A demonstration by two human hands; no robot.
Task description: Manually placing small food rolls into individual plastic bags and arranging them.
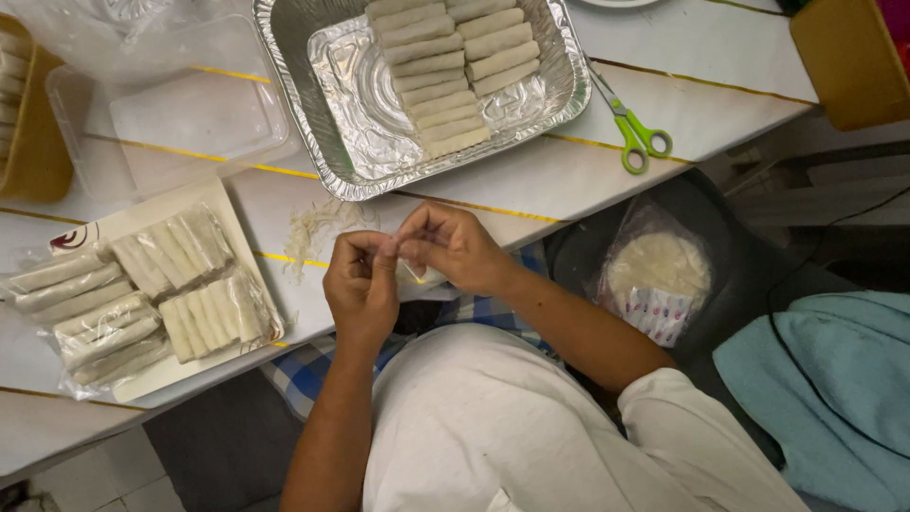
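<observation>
My left hand and my right hand meet at the table's near edge, fingertips pinched together on a small pale roll that is mostly hidden between them. Just beyond them a foil tray holds two rows of white rolled spring rolls. Left of my hands lie several wrapped packs of the same rolls on a white board. A small heap of thin white shreds lies on the tabletop by my left hand.
Green-handled scissors lie right of the foil tray. A clear plastic lid sits at the back left beside a brown basket. A bag of round wrappers rests on a dark seat at right, near a blue cloth.
</observation>
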